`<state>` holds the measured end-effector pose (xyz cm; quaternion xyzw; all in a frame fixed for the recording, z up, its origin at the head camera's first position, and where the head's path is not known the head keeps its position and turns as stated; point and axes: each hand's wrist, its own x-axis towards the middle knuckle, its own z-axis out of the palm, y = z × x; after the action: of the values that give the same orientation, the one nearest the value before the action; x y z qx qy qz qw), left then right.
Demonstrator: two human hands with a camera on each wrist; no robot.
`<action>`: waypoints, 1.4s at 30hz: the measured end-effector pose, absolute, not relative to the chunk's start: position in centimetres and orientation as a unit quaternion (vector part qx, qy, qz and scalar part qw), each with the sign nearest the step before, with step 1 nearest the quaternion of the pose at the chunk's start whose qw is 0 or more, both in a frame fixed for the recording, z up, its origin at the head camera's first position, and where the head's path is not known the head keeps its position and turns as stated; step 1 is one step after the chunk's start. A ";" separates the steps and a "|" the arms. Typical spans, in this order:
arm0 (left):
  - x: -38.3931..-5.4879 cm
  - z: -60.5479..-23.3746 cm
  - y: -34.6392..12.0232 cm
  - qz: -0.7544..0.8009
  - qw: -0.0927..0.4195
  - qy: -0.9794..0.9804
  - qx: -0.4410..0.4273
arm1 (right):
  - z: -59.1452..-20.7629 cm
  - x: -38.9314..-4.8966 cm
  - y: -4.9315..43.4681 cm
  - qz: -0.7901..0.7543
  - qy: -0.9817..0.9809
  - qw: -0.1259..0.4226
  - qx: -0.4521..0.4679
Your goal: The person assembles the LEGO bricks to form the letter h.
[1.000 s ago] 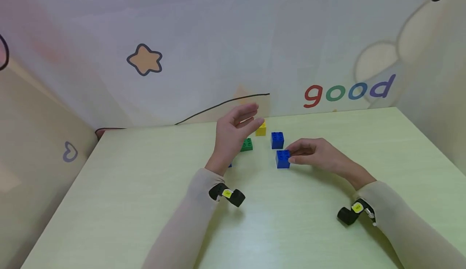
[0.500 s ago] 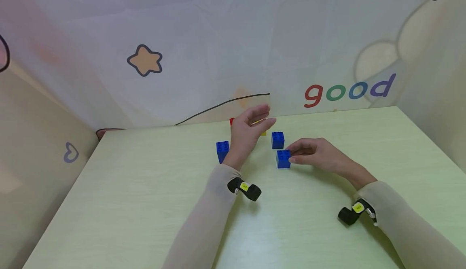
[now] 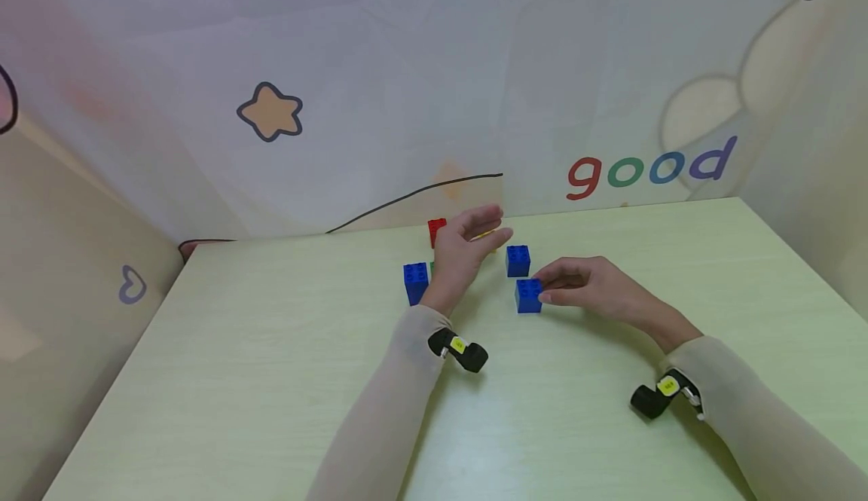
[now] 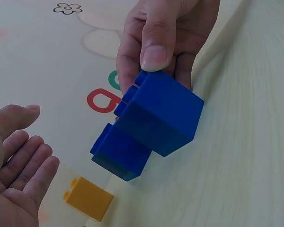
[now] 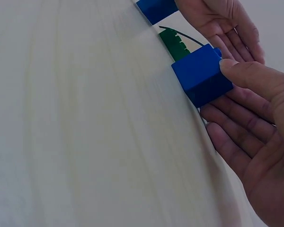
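Note:
My right hand (image 3: 597,286) pinches a blue building brick (image 3: 527,297) at its right side; the right wrist view shows the thumb (image 5: 246,75) on one edge. Just behind that brick stands a second blue brick (image 3: 518,261). Over to the left, my left hand (image 3: 459,260) hovers with loose fingers and an empty palm, thumb apart. It partly covers a red brick (image 3: 436,231), a green brick (image 5: 174,45) and a yellow brick (image 4: 89,198). Beside its wrist is a third blue brick (image 3: 415,284).
A pale wooden table (image 3: 237,380) lies under everything. Behind it rises a printed backdrop (image 3: 407,94) with a star and the word "good". Each sleeve carries a black wrist camera (image 3: 458,349).
My left hand has moved right, then slightly down, uncovering the left blue brick and the red one while hiding more of the green and yellow. The right hand has stayed at its brick.

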<state>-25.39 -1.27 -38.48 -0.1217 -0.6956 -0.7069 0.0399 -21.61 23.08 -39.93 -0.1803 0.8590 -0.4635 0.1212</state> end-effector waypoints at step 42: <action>-25.9 -40.7 -1.1 -0.580 -0.029 -0.804 -0.127 | -39.9 -21.6 23.2 -0.463 0.859 0.120 -0.183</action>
<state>-25.86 -1.06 -40.70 -0.1272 -0.8044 -0.5796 -0.0294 -21.59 23.19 -39.92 -0.1831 0.8589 -0.4631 0.1198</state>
